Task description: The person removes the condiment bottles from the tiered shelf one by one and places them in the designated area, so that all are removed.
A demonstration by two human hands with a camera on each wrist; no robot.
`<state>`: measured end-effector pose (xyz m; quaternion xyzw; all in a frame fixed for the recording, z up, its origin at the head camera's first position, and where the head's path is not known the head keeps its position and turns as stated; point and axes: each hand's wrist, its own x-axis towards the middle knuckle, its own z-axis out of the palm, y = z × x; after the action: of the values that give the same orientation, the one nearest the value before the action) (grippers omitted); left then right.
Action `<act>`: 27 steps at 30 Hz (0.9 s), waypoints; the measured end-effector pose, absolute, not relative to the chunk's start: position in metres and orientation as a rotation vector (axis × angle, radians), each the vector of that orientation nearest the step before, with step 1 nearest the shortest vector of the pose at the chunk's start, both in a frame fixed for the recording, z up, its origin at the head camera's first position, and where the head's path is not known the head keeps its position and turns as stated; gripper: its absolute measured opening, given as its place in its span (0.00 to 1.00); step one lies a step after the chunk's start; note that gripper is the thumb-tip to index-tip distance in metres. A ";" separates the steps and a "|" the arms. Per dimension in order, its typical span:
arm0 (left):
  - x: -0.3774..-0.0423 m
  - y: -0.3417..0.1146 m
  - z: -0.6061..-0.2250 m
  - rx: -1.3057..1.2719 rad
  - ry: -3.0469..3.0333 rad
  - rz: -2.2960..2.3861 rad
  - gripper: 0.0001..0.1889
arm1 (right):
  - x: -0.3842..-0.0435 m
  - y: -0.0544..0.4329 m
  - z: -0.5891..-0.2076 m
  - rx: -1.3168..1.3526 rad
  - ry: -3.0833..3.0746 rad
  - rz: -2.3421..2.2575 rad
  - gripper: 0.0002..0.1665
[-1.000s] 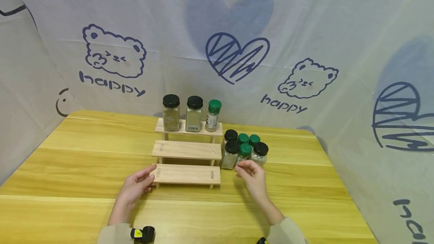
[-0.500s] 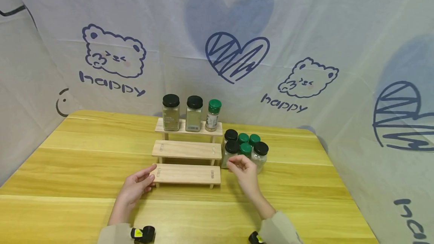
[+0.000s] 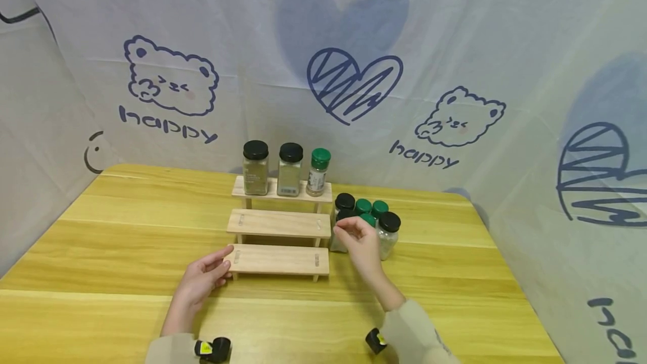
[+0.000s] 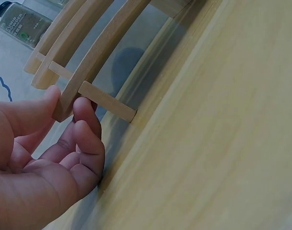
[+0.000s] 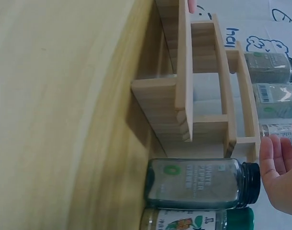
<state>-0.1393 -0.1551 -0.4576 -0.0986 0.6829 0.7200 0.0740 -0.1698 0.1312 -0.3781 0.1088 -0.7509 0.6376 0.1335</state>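
Observation:
A three-tier wooden spice rack (image 3: 278, 260) stands on the table. My left hand (image 3: 199, 280) pinches the left end of its lowest board, thumb above and bent fingers below in the left wrist view. My right hand (image 3: 365, 246) is over the group of spice jars right of the rack, fingers loosely bent with nothing between them. In the right wrist view, its fingertips (image 5: 269, 153) are just beyond the black cap of a square glass jar (image 5: 198, 184). In the head view, this hand partly covers that jar and a green-capped one (image 3: 367, 219).
On the top tier are two black-capped jars (image 3: 255, 176) (image 3: 289, 177) and a green-capped shaker (image 3: 317, 180). More black- and green-capped jars stand close together by the rack's right side, including a clear one (image 3: 387, 237). A printed cloth (image 3: 253, 44) hangs behind the table.
My right hand has moved left and farther from me, rising over the front black-capped jar. My left hand and the rack have stayed in place.

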 end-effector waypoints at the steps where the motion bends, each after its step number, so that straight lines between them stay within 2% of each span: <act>1: -0.139 -0.155 -0.457 -0.299 2.051 2.161 0.22 | -0.171 0.131 -0.377 0.327 -2.170 1.849 0.05; 13: -0.139 -0.156 -0.458 -0.301 2.065 2.150 0.22 | -0.191 0.127 -0.365 0.386 -2.121 1.804 0.05; 27: -0.140 -0.157 -0.458 -0.292 2.049 2.149 0.22 | -0.227 0.125 -0.374 0.326 -2.110 1.693 0.15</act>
<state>-0.1404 -0.1566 -0.4578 -0.0976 0.6845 0.7181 0.0790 -0.2269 0.1251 -0.3743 0.1169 -0.7576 0.6079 0.2070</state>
